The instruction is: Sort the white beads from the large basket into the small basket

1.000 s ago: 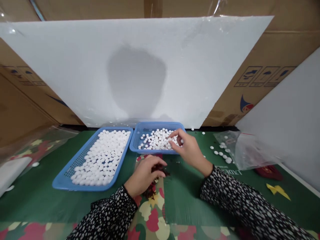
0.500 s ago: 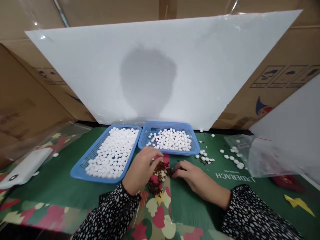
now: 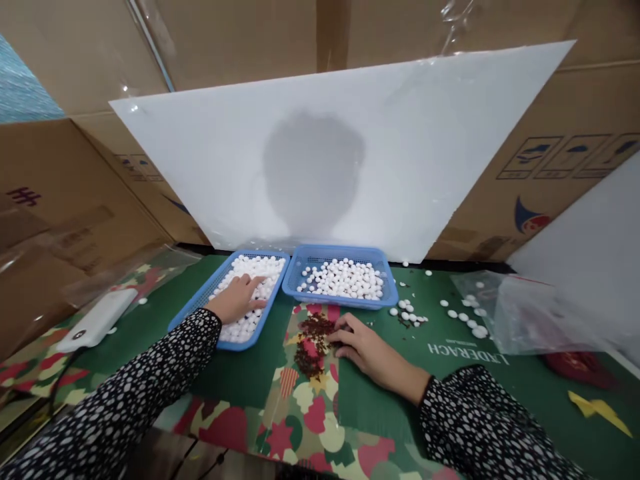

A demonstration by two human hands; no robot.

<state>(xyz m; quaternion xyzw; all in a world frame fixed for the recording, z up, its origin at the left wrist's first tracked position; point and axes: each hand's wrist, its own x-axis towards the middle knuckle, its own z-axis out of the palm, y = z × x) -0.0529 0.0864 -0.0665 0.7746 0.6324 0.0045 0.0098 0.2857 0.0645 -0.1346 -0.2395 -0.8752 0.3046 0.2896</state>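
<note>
My left hand (image 3: pixel 235 300) reaches into the left blue basket (image 3: pixel 200 297), its thumb and fingers spread over the small white balls (image 3: pixel 260 267). On the table, my right hand (image 3: pixel 363 347) lies at the right edge of a pile of tiny dark red-brown bits (image 3: pixel 310 353). Its fingers are loosely bent with gaps between them, and the fingertips touch or nearly touch the bits. Nothing that I can make out is held in either hand. A second blue basket (image 3: pixel 340 303), also with white balls, stands beside the first.
Loose white balls (image 3: pixel 407 313) lie right of the baskets, near a clear plastic bag (image 3: pixel 530 313). Yellow scraps (image 3: pixel 600 408) are at far right. A white corded device (image 3: pixel 100 320) lies at left. A white board (image 3: pixel 320 167) leans on cardboard boxes (image 3: pixel 530 220) behind.
My left hand has moved left from above the pile of bits into the left basket, its fingers now spread. My right hand has shifted slightly left, to the pile's edge.
</note>
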